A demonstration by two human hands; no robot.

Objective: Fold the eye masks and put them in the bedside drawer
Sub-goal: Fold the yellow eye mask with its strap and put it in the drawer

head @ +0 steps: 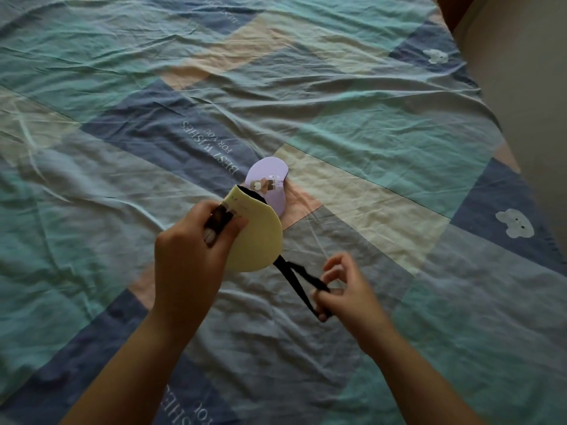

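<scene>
My left hand point(190, 256) holds a pale yellow eye mask point(259, 240) folded in half, thumb pressed on its printed face, above the bed. Its black elastic strap point(299, 279) trails out from the mask's lower edge to the right, where my right hand point(346, 289) pinches the strap's loop between its fingers. Just beyond the yellow mask, a purple eye mask point(268, 176) with a bear print lies on the sheet, partly hidden by the yellow one. No drawer shows in this view.
A wrinkled patchwork bed sheet point(368, 133) in teal, blue, cream and pink covers the whole bed. The bed's right edge runs along a pale floor or wall point(527, 102) at the right.
</scene>
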